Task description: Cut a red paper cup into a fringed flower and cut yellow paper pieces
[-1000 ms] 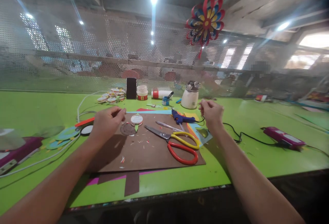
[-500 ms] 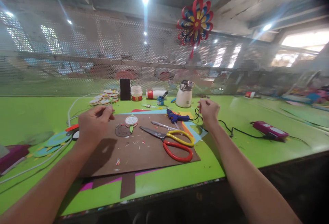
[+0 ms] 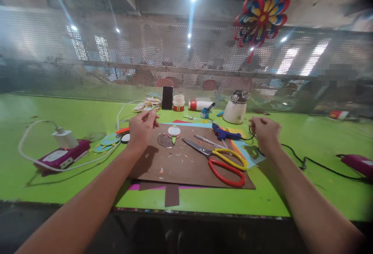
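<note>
My left hand [image 3: 143,130] is closed over the left side of a brown sheet [image 3: 163,166], thumb against curled fingers. Anything inside it is hidden. Loosely closed, my right hand [image 3: 266,132] is beside the black cord of a blue glue gun [image 3: 226,134]; I cannot make out anything in its fingers. Between my hands, large scissors [image 3: 224,158] with a yellow and a red handle lie on the sheet, near a pen [image 3: 208,141]. A small round white disc [image 3: 174,131] with a green tab sits by a dark circular mark.
At the back stand a phone [image 3: 167,97], a white tub [image 3: 178,103], a blue jar [image 3: 205,112] and a white kettle-shaped container [image 3: 235,108]. A purple power strip [image 3: 62,156] with a white plug is at left, another purple block [image 3: 357,165] at right. Blue paper discs [image 3: 109,140] lie left.
The view has turned to the left, so the table and things appear farther right and the left power strip shows fully. Both hands keep nearly the same pose over the table.
</note>
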`<state>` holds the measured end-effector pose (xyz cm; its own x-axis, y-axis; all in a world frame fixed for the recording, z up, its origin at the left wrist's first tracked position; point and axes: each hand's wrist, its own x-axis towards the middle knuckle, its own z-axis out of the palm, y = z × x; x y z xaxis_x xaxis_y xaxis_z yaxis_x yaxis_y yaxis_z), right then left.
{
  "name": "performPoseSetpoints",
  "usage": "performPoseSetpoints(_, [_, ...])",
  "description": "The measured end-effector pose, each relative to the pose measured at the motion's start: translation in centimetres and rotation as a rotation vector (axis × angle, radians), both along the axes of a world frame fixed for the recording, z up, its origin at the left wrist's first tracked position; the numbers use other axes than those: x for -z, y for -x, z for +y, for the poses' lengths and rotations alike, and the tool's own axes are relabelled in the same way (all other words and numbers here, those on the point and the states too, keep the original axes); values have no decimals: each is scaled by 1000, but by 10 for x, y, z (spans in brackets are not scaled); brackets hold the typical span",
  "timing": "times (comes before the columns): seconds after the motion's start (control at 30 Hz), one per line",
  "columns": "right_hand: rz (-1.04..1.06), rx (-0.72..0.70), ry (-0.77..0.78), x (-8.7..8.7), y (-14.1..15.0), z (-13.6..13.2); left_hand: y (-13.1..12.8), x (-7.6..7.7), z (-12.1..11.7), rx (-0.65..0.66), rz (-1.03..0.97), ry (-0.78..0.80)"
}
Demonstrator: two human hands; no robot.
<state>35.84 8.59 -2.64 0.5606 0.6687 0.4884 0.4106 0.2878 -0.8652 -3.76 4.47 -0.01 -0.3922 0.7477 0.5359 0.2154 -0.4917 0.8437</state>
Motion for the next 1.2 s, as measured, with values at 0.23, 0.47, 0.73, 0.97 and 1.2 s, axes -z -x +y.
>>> performPoseSetpoints(0.23, [87,-28,103,-3,6,0,-1,-6,-2,33,-133,32])
performPoseSetpoints(0.47, [106,-87,151,-3,16,-6,9,-10,6,11,-292,50])
performPoseSetpoints(0.73, [83,-123,194,-1,23,-7,48,-18,21,-98,-591,46])
performPoseSetpoints(0.97, [57,-125,250,-1,26,-9,72,-16,30,-192,-694,-17])
performPoseSetpoints(1.2, [49,-126,262,2,23,-5,100,-21,30,-319,-729,-90])
